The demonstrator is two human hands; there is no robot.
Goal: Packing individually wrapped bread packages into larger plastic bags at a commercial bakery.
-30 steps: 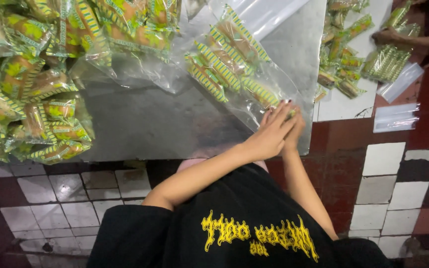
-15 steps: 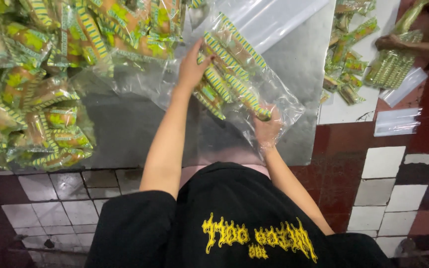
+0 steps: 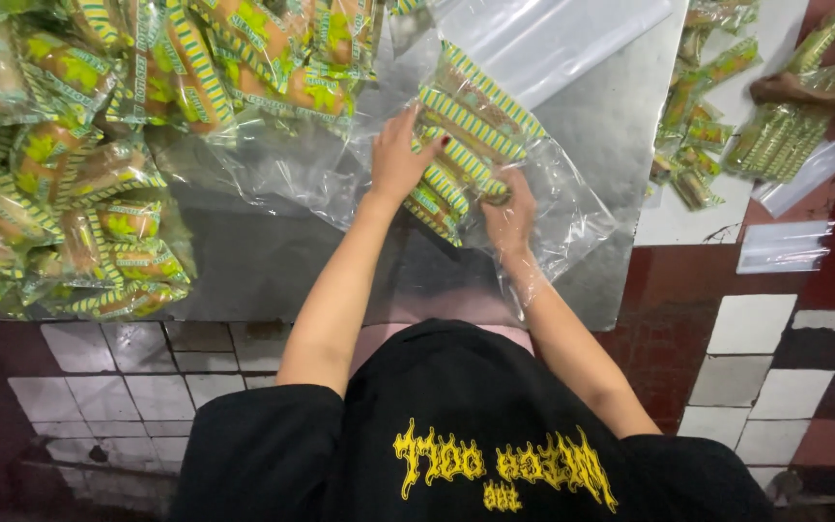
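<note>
Head view, left hand: the left hand (image 3: 400,159) is laid with fingers spread and loose on the near edge of a stack of striped green-and-yellow wrapped snacks (image 3: 466,145); nothing is clasped.
Head view, right hand: the right hand (image 3: 511,215) is pushed inside the clear plastic bag (image 3: 572,208), fingers curled against the lower end of the stack; how firmly the stack is pinched cannot be told.
Head view, stack: it lies slantwise on the metal tabletop (image 3: 273,261), within the bag's mouth.
Head view, surroundings: a loose heap of the same snacks (image 3: 79,164) is piled at the left, well apart. Another person's hand (image 3: 785,89) rests on filled packs at the far right.
Handling, as a judgement: the packets are best kept squared between both palms, the film held slack, so no packet is snagged or skewed.
</note>
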